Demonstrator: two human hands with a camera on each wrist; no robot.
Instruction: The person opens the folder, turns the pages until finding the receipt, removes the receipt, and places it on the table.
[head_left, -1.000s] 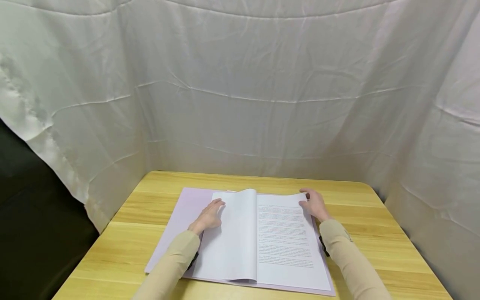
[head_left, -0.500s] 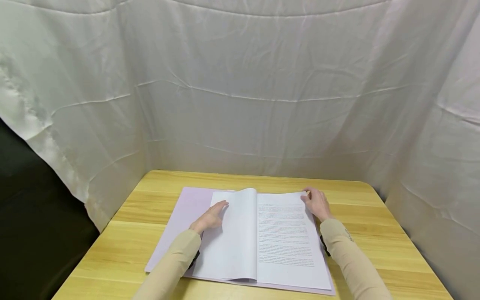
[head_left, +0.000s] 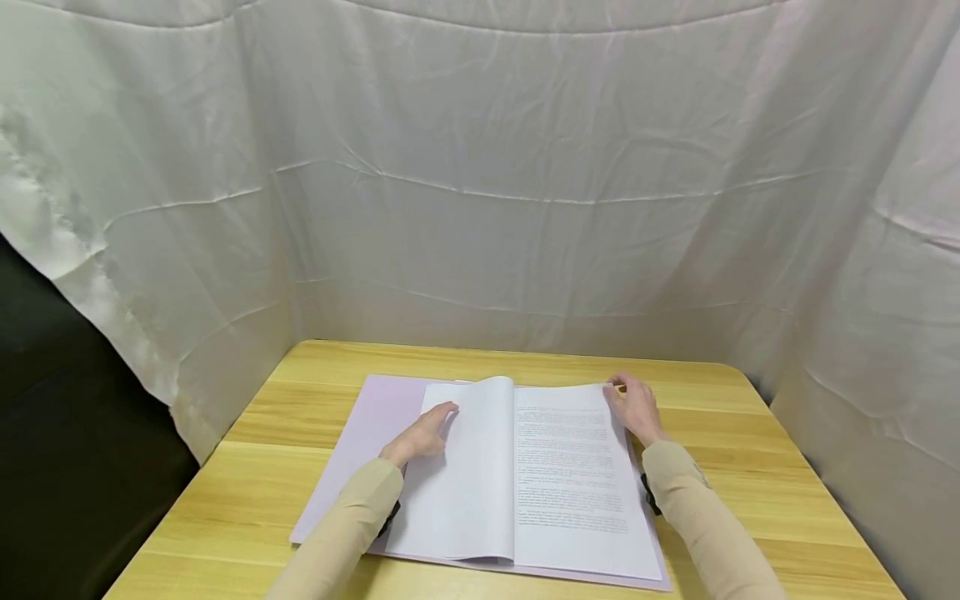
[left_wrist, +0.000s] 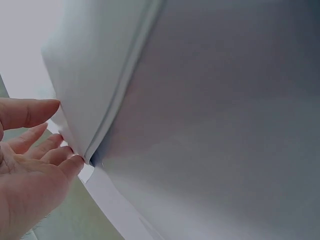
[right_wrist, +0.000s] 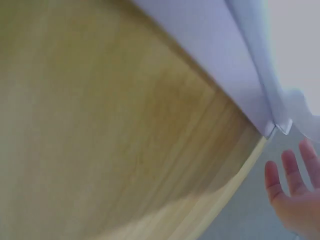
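A lilac folder point(head_left: 390, 400) lies spread on the table with white pages in it. The left-hand page point(head_left: 472, 475) is blank and bulges up towards the fold. Rows of small print cover the right-hand page point(head_left: 570, 467). My left hand point(head_left: 422, 436) lies over the left page's outer part, its fingers loosely extended; in the left wrist view its fingertips point(left_wrist: 75, 162) are at the paper's edge. At the right page's far corner, my right hand point(head_left: 634, 410) pinches the paper between thumb and index finger. The right wrist view shows its other fingers point(right_wrist: 292, 170) held out.
The wooden table point(head_left: 750, 467) has rounded far corners. Grey curtains point(head_left: 525, 183) hang behind it and along both sides. A dark area point(head_left: 75, 433) shows below the curtain at the left.
My right thumb and index finger have come together on the page's far corner, the hand shifting slightly right. My left hand has slid a little to the right over its page.
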